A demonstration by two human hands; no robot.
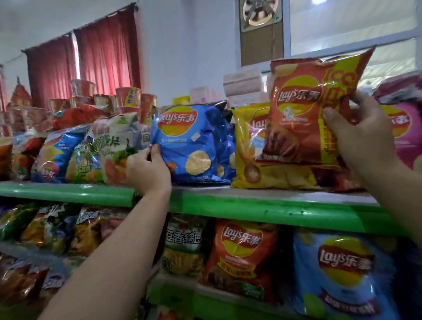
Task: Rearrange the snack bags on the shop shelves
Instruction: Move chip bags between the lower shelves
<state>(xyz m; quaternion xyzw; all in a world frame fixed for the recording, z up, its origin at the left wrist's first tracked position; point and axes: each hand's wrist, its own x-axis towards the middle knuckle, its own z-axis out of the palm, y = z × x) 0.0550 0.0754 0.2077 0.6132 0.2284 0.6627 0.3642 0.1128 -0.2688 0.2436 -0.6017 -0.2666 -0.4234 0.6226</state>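
Observation:
My right hand (360, 134) grips the right edge of an orange-red Lay's bag (304, 118) and holds it up above the top green shelf (270, 203), in front of a yellow Lay's bag (249, 154). My left hand (147, 168) pinches the lower left edge of a blue Lay's bag (191, 143) that stands upright on the same shelf. A pink Lay's bag (407, 131) stands at the far right, partly hidden behind my right hand.
Left of the blue bag stand a green-white chip bag (116, 146) and several more bags. Instant noodle cups (128, 97) are stacked behind. The lower shelves (178, 282) hold an orange Lay's bag (241, 255) and a blue one (342, 270). Red curtains hang behind.

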